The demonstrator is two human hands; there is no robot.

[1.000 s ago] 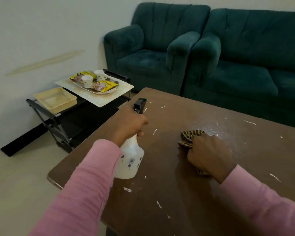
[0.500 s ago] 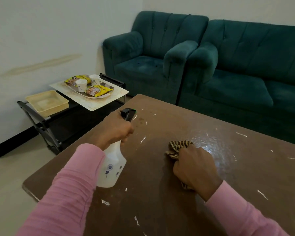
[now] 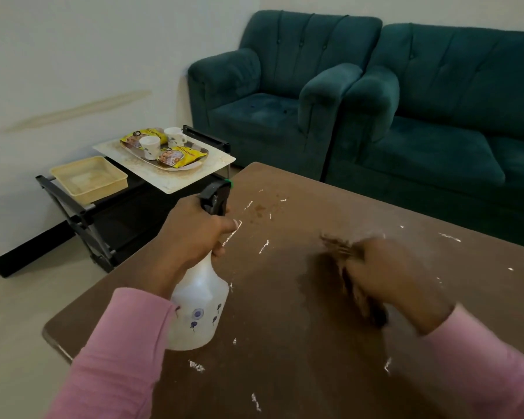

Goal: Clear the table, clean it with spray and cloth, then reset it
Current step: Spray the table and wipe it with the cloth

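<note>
**Bottle in my left, cloth under my right**

The fingers of my left hand (image 3: 191,234) are wrapped round the neck of the one white spray bottle (image 3: 198,309), just below its black trigger. The bottle is toward the brown table's (image 3: 285,373) 8 o'clock side. At 3 o'clock from it, my right hand (image 3: 387,273) lies on the one striped cloth (image 3: 339,247). Blur hides whether those fingers grip it or press flat. White flecks dot the tabletop around both. At 10 o'clock a side table (image 3: 176,179) carries one tray (image 3: 191,167) with two cups (image 3: 149,146) and two yellow snack packets (image 3: 176,155), with one beige basket (image 3: 88,179) beside it. Two teal sofas (image 3: 273,116) fill 12 to 2 o'clock.
</note>
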